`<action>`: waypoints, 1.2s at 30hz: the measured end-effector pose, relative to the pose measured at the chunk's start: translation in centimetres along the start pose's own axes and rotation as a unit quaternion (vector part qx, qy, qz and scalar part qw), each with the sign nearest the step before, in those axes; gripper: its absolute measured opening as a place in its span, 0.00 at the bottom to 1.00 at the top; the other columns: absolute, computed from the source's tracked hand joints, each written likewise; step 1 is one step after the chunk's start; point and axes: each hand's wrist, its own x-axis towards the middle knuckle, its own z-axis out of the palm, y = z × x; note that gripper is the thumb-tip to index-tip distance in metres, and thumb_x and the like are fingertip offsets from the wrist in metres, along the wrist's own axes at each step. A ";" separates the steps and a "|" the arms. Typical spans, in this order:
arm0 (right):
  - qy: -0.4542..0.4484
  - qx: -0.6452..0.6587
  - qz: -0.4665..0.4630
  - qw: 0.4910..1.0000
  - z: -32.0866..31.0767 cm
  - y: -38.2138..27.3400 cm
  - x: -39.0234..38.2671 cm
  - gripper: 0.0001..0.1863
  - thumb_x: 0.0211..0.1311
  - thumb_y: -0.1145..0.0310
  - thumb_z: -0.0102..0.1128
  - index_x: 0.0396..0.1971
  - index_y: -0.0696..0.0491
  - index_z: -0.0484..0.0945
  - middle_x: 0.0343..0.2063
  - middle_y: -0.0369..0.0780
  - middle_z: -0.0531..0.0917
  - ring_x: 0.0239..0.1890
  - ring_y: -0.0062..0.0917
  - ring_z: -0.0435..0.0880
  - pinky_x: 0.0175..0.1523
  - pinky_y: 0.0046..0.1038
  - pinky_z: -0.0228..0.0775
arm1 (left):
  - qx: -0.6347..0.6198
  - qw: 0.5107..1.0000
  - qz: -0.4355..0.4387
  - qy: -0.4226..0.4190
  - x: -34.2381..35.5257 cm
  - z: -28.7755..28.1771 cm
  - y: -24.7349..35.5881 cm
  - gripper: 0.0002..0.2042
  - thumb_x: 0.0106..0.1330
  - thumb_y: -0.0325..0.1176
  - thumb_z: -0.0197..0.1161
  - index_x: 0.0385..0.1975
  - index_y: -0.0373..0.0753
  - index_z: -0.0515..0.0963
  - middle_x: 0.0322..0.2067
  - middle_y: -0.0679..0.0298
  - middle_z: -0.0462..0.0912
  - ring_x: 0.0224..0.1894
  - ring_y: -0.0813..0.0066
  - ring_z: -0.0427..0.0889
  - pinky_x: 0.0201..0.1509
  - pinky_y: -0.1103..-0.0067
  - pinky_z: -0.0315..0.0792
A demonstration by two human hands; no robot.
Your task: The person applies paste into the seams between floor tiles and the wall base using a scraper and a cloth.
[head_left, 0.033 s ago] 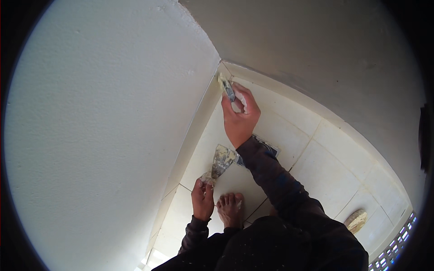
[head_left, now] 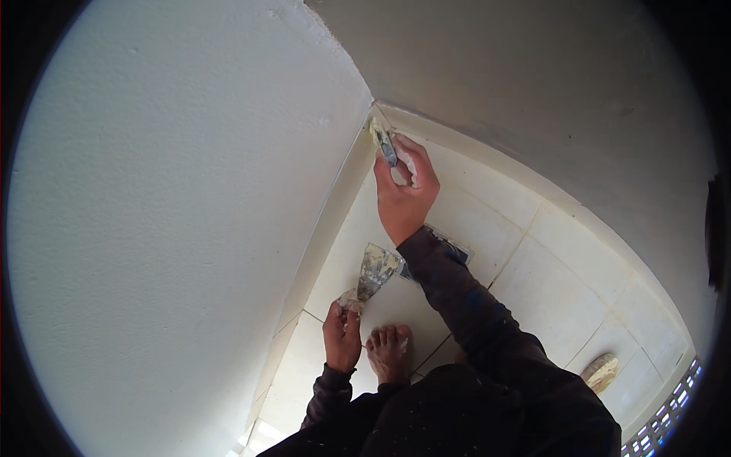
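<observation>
My right hand (head_left: 408,190) reaches to the corner where two walls meet. It is closed on a small putty knife (head_left: 387,150), pinched between thumb and fingers, with pale yellowish filler at its far end by the skirting tiles (head_left: 346,179). White residue coats the fingers. Lower down, my left hand (head_left: 342,339) is closed round the filler-smeared handle end of a wider scraper (head_left: 377,268). That scraper's flared blade is streaked grey and cream and points away from me, above the floor.
Partly under my right forearm lies a dark, pale-edged flat thing (head_left: 449,242) on the cream floor tiles (head_left: 541,293). A rounded brown piece with pale filler (head_left: 601,373) is at lower right, near a perforated grille (head_left: 674,404). My bare foot (head_left: 388,350) stands beside my left hand.
The putty knife in my right hand has moved very slightly toward the corner. My left hand and the wide scraper look the same.
</observation>
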 end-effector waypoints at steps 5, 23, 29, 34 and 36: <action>0.007 -0.032 -0.075 0.997 0.1 0.0 -0.2 0.19 0.51 0.83 0.68 0.46 0.59 0.83 0.46 0.44 0.86 0.48 0.34 0.86 0.52 0.31 0.80 | -0.033 0.999 0.021 0.027 -0.2 0.0 -0.8 0.06 0.75 0.27 0.57 0.42 0.30 0.73 0.34 0.59 0.83 0.35 0.77 0.80 0.40 0.78 0.74; -0.161 0.137 0.220 0.952 -5.1 0.0 -5.5 0.07 0.61 0.79 0.67 0.38 0.59 0.80 0.38 0.36 0.86 0.41 0.21 0.85 0.44 0.26 0.78 | -0.039 0.999 0.029 0.010 0.0 1.0 -0.4 0.06 0.73 0.26 0.57 0.42 0.30 0.73 0.32 0.58 0.82 0.35 0.78 0.78 0.40 0.78 0.74; -0.133 0.237 0.449 0.851 -8.8 -4.0 -5.2 0.12 0.64 0.77 0.67 0.27 0.50 0.71 0.26 0.27 0.75 0.29 0.09 0.73 0.33 0.18 0.68 | 0.062 0.990 0.126 0.005 0.9 1.6 3.0 0.06 0.71 0.25 0.59 0.42 0.30 0.73 0.34 0.55 0.79 0.37 0.67 0.79 0.43 0.72 0.74; -0.193 0.144 0.394 0.887 -10.4 -7.3 -6.1 0.05 0.65 0.78 0.65 0.36 0.56 0.76 0.32 0.31 0.81 0.34 0.11 0.79 0.37 0.17 0.71 | 0.190 0.922 0.331 0.066 3.0 3.6 7.8 0.11 0.65 0.22 0.60 0.46 0.30 0.75 0.44 0.45 0.76 0.44 0.46 0.78 0.47 0.63 0.74; -0.210 0.130 0.361 0.899 -11.5 -7.2 -6.7 0.05 0.65 0.78 0.64 0.39 0.58 0.77 0.34 0.33 0.83 0.36 0.12 0.80 0.39 0.18 0.72 | 0.189 0.922 0.334 0.054 3.6 3.9 8.2 0.14 0.63 0.21 0.61 0.50 0.31 0.77 0.47 0.44 0.74 0.46 0.43 0.78 0.48 0.62 0.74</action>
